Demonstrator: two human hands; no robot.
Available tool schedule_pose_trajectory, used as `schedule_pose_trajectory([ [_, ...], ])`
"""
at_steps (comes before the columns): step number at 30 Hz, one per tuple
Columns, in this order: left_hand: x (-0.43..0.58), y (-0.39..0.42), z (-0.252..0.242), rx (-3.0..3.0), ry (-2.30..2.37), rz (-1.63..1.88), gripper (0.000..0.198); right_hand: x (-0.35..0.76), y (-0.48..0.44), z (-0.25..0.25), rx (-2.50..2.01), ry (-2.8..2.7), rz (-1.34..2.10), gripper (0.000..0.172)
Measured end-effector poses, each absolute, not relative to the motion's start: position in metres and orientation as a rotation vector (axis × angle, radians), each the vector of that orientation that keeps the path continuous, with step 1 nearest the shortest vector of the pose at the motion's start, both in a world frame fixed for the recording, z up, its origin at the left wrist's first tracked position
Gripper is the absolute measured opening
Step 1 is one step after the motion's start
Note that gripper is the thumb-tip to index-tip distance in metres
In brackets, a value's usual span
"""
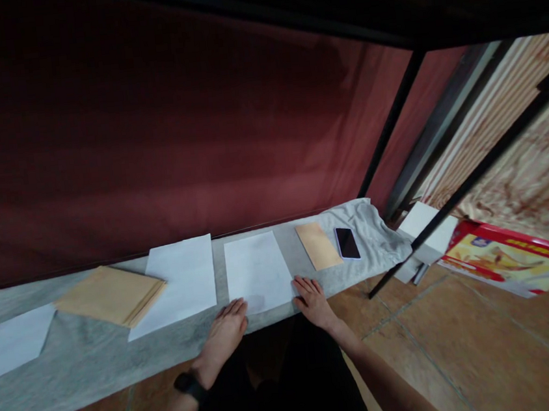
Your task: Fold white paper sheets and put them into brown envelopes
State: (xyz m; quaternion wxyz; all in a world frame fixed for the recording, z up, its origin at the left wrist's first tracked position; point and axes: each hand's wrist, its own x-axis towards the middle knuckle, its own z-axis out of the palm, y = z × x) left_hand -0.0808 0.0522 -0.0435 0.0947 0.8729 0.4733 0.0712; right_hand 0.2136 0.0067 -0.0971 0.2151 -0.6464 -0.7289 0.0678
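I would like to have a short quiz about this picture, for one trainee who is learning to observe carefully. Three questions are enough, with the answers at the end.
1. True or false: the flat black-screened phone lies to the right of the small tan paper rectangle, as the picture is seen.

2. Choose one: the person's left hand and right hand are at the near corners of
A) a stack of tan paper pieces
B) the rectangular white paper sheet nearest the phone
C) the phone

3. Fill in: a black wristband is on the person's ____ wrist.

Key: 1. True. 2. B. 3. left.
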Motion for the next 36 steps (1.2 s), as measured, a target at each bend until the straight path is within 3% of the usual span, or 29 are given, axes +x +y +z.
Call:
schedule_pose_trajectory([
  [8,-0.1,0.047,-0.036,2.368,1.434,0.423,0.039,0.227,0.005,-0.093,-1.66,-1.94,0.309,0.067],
  [13,-0.107,0.033,-0.019,2.382,1.146,0.574,0.036,0.231,0.008,-0.094,-1.581,-1.784,0.329,0.071],
  [16,-0.108,0.03,-0.011,2.293,1.071,0.64,0.036,0.23,0.014,-0.089,-1.54,-1.702,0.411,0.063],
  [22,-0.105,0.046,-0.011,1.887,1.247,0.853,0.044,0.222,0.031,-0.081,-1.561,-1.731,0.45,0.024],
  [30,-0.088,0.092,-0.048,1.474,1.331,1.097,0.071,0.212,0.055,-0.088,-1.75,-1.664,0.36,0.028],
  [36,-0.081,0.109,-0.07,1.621,1.597,0.955,0.07,0.205,0.058,-0.093,-1.873,-1.62,0.223,0.02],
])
